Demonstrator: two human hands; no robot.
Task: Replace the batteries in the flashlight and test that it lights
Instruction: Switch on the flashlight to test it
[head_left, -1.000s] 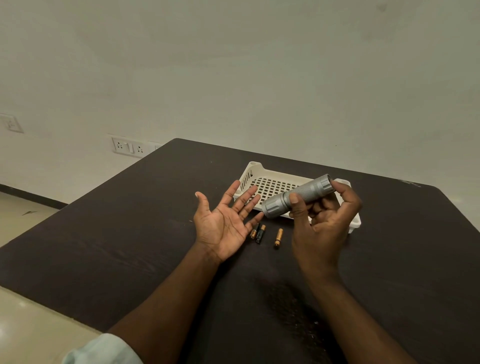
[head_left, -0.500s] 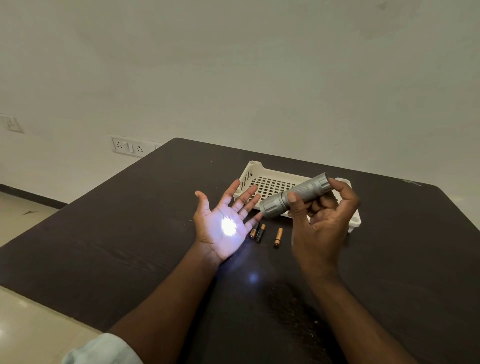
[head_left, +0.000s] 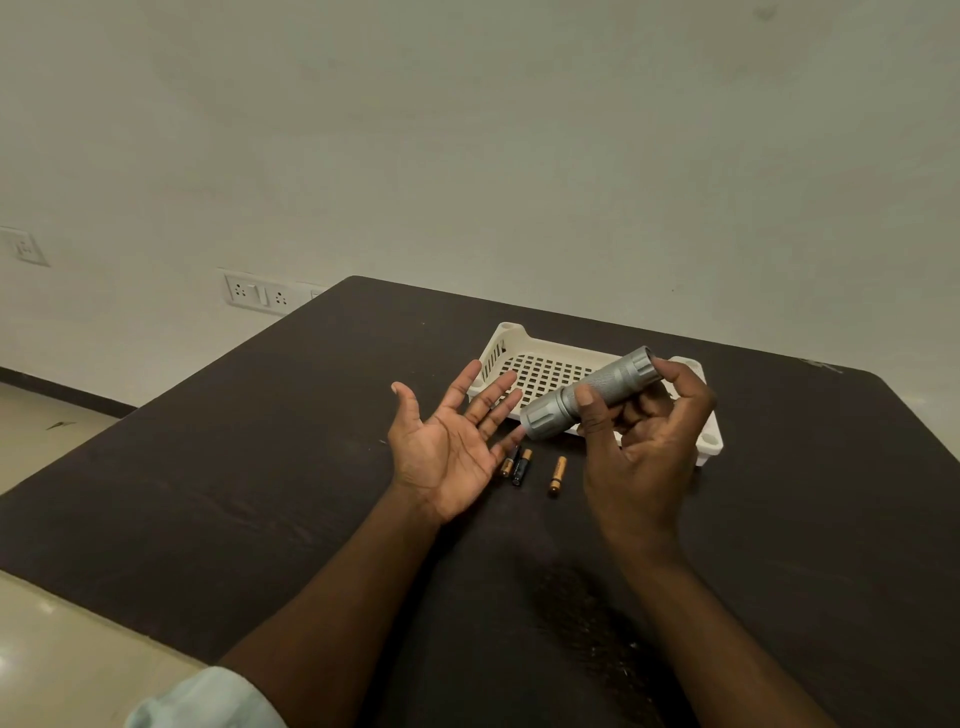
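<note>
My right hand (head_left: 644, 457) grips a grey metal flashlight (head_left: 597, 392) above the table, thumb across its barrel and a finger on its tail end. The head points down-left at my left hand (head_left: 449, 447), which is held palm-up with fingers spread. No light spot shows on the palm. Three small batteries lie on the dark table: two side by side (head_left: 517, 465) just right of my left fingertips, and one (head_left: 557, 474) apart, further right.
A white perforated plastic tray (head_left: 540, 371) sits on the dark table (head_left: 260, 467) behind my hands, partly hidden by the flashlight. Wall sockets (head_left: 257, 296) are at the far left. The table's left edge drops to a pale floor.
Half a second ago a bright light spot shone on my left palm; it is gone now. One second ago the palm was also unlit. Both hands have barely moved.
</note>
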